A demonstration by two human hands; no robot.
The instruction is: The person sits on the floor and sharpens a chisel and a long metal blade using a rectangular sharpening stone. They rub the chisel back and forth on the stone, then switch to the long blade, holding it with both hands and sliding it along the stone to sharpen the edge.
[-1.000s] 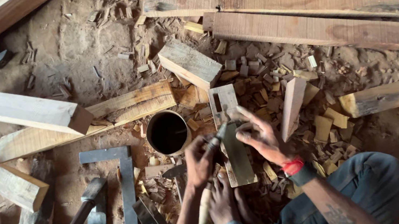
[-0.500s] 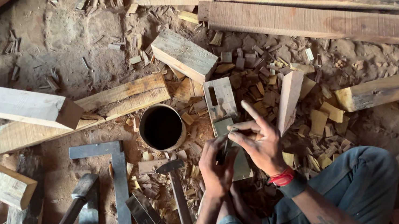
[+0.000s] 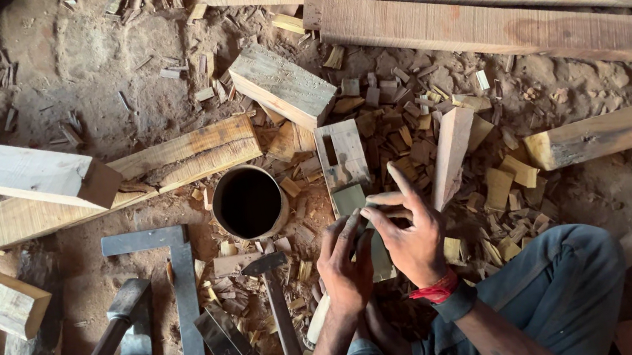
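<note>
On the chip-strewn dirt floor, both hands meet over a mortised wooden block [image 3: 344,165]. The right hand [image 3: 410,232] arches, index finger raised, the rest curled on the block's near end. The left hand [image 3: 345,261] grips beside it. Just left, a dark round cup [image 3: 249,203] looks empty.

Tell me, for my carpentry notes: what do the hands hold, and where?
Both hands, left and right, grip the notched wooden block at its near end.
</note>
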